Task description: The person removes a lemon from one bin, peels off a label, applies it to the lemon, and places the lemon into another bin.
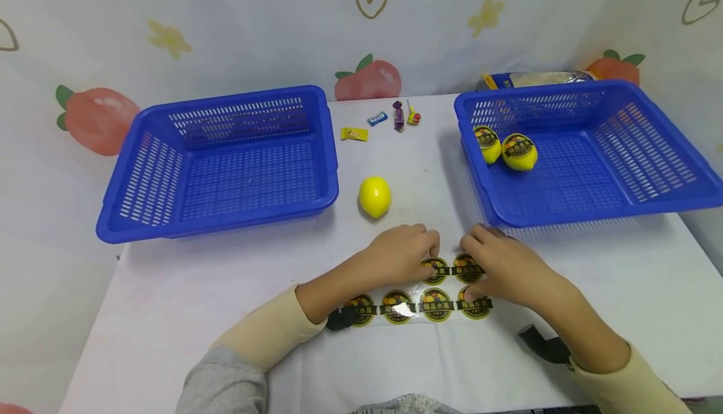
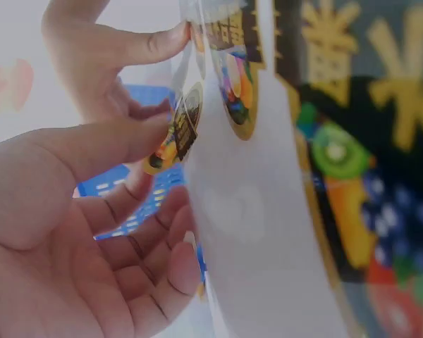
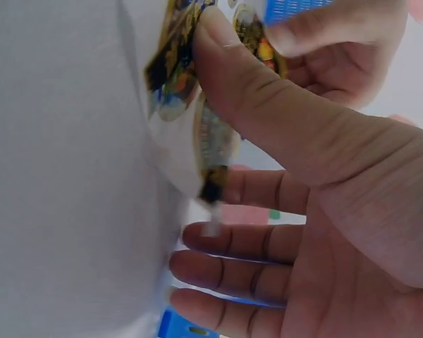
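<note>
A clear sheet of round fruit stickers (image 1: 417,323), black and gold with fruit pictures, lies in front of the person, its right end bent up. My left hand (image 1: 400,256) is over the sheet's far edge. In the left wrist view its thumb and forefinger pinch a round sticker (image 2: 178,137) there. At the sheet's right end my right hand (image 1: 505,271) grips the sheet, thumb on the printed face and forefinger behind; its other fingers (image 3: 233,271) extend loosely. Beyond the left hand sits a plain yellow lemon (image 1: 375,197).
A blue basket (image 1: 217,229) stands at the left. Another blue basket (image 1: 599,212) at the right holds two lemons (image 1: 519,152) bearing stickers. Wrapped candies (image 1: 354,133) and a lollipop (image 1: 414,116) lie at the back; behind the right basket is a package (image 1: 542,79).
</note>
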Available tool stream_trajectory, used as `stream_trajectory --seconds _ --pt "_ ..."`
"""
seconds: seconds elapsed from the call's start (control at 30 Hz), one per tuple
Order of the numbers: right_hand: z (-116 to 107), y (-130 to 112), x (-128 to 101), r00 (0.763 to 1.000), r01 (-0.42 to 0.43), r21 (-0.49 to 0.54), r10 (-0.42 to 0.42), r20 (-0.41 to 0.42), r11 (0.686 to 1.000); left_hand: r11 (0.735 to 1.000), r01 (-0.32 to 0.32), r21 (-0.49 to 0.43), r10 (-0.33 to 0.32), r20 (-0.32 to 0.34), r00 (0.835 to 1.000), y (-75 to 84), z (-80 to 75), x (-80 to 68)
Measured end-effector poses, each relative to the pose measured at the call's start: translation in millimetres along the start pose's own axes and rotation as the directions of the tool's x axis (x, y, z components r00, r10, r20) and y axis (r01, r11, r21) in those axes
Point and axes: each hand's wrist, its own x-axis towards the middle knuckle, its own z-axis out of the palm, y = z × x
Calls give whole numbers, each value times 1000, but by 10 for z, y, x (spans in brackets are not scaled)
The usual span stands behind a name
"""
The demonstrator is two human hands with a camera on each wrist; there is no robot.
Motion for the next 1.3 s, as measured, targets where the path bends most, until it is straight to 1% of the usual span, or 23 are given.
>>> stream_trajectory --seconds 0.13,0.23,0.33,0.43,0.53,0.6,0.63,0.73,0.77,0.87,0.97,1.03,1.1,1.13,1.2,1.3 --pt "-2 -11 18 1000 -6 0 6 -2 1000 996 -44 -76 39 -58 998 -11 -23 -77" --pt "-2 -22 25 1000 -20 -3 20 4 1000 991 -77 -110 68 -86 994 -12 -34 -134" --pt "-2 -30 26 999 -37 -6 37 8 999 982 -97 -161 80 -111 991 -25 -52 -178" --pt "-6 -26 18 999 -50 -1 50 16 999 964 -100 -246 64 -149 987 -57 -109 -212" --pt "-35 -12 -1 998 -49 4 49 44 999 927 -98 -362 19 -217 976 -120 -211 -249" --pt "-72 0 -9 996 -41 9 40 74 999 890 -107 -442 -25 -283 959 -180 -284 -263" --pt "-96 5 -11 995 -35 7 34 91 999 869 -115 -481 -51 -319 947 -213 -319 -267" --pt "-167 4 12 993 1 -4 -1 120 1000 811 -147 -567 -126 -413 902 -310 -412 -277" --pt "-186 -1 28 993 18 -6 -17 117 1000 798 -156 -582 -149 -441 885 -341 -429 -275" --pt "-214 -27 111 996 61 18 -62 64 998 770 -165 -617 -214 -492 844 -417 -465 -274" --pt "-204 -47 239 997 76 112 -76 -6 991 729 -197 -655 -261 -533 805 -465 -467 -258" --pt "-190 -53 336 998 65 197 -59 -37 978 691 -236 -683 -281 -555 783 -479 -453 -238" --pt "-164 -42 433 998 51 280 -38 -51 959 660 -267 -702 -294 -568 769 -487 -426 -213" --pt "-148 -33 480 998 37 319 -22 -52 947 647 -278 -710 -298 -571 765 -490 -409 -200" --pt "-113 -17 566 999 12 389 8 -52 921 626 -282 -727 -314 -566 762 -492 -371 -174" --pt "-55 6 685 998 -28 480 53 -39 877 602 -267 -752 -352 -551 757 -496 -307 -141"
